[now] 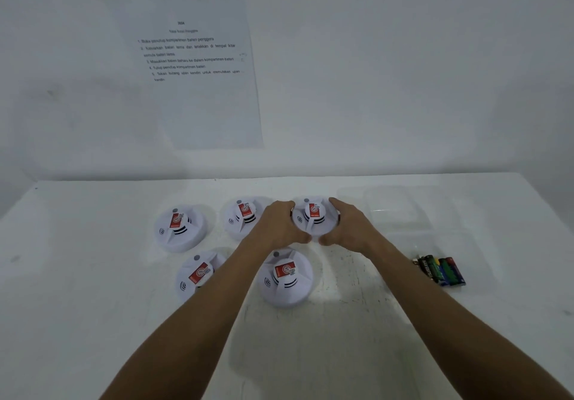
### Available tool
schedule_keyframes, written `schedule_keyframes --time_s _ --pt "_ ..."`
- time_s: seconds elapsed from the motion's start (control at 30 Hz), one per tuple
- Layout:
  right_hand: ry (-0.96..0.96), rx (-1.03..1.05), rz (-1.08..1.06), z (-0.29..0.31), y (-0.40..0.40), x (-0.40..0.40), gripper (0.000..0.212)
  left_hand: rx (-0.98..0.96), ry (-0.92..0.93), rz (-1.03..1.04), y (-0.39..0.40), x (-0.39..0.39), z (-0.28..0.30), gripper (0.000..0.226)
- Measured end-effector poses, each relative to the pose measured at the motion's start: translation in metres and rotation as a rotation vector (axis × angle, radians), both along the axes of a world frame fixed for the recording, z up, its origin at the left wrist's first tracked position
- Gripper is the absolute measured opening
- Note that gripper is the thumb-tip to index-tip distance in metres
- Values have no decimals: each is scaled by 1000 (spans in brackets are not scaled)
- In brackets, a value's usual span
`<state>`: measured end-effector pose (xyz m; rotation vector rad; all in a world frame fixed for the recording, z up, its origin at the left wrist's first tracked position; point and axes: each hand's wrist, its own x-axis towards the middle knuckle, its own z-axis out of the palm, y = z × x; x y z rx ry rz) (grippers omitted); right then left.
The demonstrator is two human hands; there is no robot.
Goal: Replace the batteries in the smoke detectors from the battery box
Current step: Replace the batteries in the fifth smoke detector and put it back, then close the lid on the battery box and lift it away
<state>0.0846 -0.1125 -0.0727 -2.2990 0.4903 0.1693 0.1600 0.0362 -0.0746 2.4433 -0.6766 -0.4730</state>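
Observation:
Several white round smoke detectors with red labels lie on the white table (77,275). My left hand (279,225) and my right hand (348,229) grip the back right detector (313,216) from both sides, fingers curled round its rim. Another detector (285,277) lies just in front of it, between my forearms. To the right, several batteries (441,271) lie in a clear plastic box (478,244).
Three more detectors lie to the left: one at the back left (180,229), one at the back middle (243,216), one at the front left (197,275). A second clear container (400,210) stands behind the battery box. A printed instruction sheet (198,67) hangs on the wall.

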Motion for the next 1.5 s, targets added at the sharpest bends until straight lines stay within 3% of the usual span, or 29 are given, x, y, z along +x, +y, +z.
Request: schedule_keyframes --time_s 0.03,0.13,0.17,0.23,0.27,0.47,0.73,0.93,1.07,1.27,1.5 --pt "-55 58 -18 -8 -4 -15 38 20 -23 6 0 -5 4 32" --pt "-150 -125 -130 2 -7 -48 8 -18 -137 59 -2 -25 15 32" --pt "-253 -63 -62 7 -9 -52 17 -57 -147 76 -5 -35 20 36" --pt "-311 99 44 39 -7 -72 56 -141 -149 76 -11 -64 33 48" --pt "-399 84 59 48 -17 -97 65 -186 -169 61 -14 -82 40 54" --pt "-423 22 -10 46 -70 -206 65 -310 -142 44 -37 -203 52 57" --pt "-299 -27 -20 10 -112 -333 66 -208 -108 115 -59 -315 1 64" --pt "-186 21 -7 -16 -113 -352 78 -87 11 307 -63 -350 -21 79" --pt "-168 85 -28 -25 -101 -354 82 -126 29 344 -70 -362 -25 79" --pt "-254 191 -67 -21 -91 -362 83 -226 -1 383 -73 -375 -25 79" --pt "-388 143 -79 19 -99 -338 83 -384 -145 350 -78 -350 8 81"
